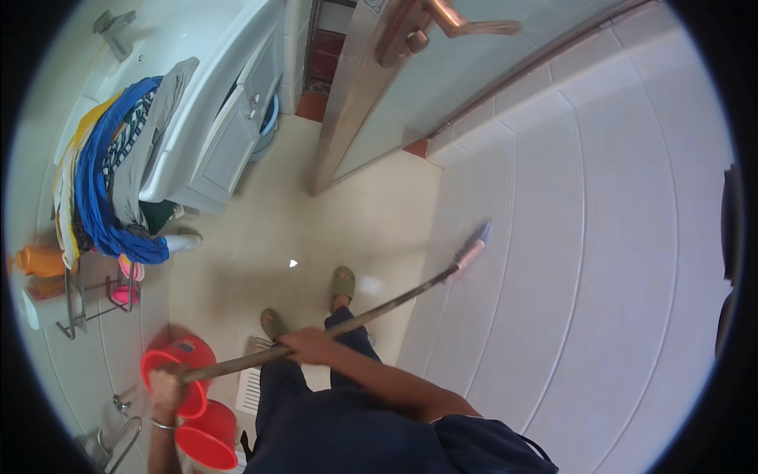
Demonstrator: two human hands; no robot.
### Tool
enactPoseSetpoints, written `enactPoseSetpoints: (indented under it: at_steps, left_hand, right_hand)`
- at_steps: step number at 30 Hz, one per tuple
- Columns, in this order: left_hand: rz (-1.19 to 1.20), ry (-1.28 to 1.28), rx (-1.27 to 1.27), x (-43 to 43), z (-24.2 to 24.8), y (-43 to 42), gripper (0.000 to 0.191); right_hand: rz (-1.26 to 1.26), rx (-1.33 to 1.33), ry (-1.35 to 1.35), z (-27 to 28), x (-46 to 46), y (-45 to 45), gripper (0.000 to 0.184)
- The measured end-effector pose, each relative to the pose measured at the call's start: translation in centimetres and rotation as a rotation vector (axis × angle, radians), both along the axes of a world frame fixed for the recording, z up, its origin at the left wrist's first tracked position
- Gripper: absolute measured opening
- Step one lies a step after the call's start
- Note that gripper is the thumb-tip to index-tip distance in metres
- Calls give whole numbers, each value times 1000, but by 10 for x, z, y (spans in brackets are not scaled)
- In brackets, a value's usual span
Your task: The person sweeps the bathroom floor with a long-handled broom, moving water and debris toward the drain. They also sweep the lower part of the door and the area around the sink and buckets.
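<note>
Both of my hands grip one long brush handle [379, 311] that runs slantwise across my body. My left hand [169, 386] is closed around its lower-left end, above a red bucket [198, 349], and wears a bracelet on the wrist. Farther along the shaft, in front of my legs, my right hand [308, 345] is wrapped around the middle. At the far end, a pink brush head [469, 255] with dark, blurred bristles is against or very near the white tiled wall [539, 249]; actual contact is hard to tell.
A half-swung door [379, 101] with a copper-coloured lever stands ahead. On the left, clothes [98, 172] drape over a washbasin [207, 71] above a cabinet [228, 148]. A wire rack [89, 296] holds bottles. A second red bucket [207, 438] lies near a floor grate [249, 391].
</note>
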State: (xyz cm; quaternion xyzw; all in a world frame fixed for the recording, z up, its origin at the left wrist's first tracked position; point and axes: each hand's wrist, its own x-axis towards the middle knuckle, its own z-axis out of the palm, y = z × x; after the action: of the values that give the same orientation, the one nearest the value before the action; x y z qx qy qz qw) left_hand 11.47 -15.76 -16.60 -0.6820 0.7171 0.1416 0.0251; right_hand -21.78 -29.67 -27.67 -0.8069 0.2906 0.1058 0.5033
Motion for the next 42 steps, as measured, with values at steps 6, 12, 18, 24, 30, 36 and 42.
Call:
enactPoseSetpoints:
  at_steps: [6,12,18,24,30,36,42]
  left_hand:
    - [45,177,90,-207,-44,-138,13]
    - [20,231,11,-292,-20,-285,22]
    - [-85,194,36,-221,-4,-309,29]
    - [-179,189,186,-189,44,-295,29]
    - [-318,195,318,-169,53,-277,23]
    - [-218,162,239,-165,66,-264,20]
    - [-65,189,113,-204,49,-287,25]
  right_hand:
    - [-92,-353,214,-109,-145,-138,17]
    - [-436,-615,-30,-89,-200,-270,13]
    - [-545,-625,-129,-76,-148,-261,15]
    - [-600,-420,-142,-67,-123,-181,26]
    - [-574,-179,23,-63,-105,-78,28]
    - [-437,-105,-18,-57,-98,-93,17]
    - [-404,-339,-96,-86,-132,-190,10]
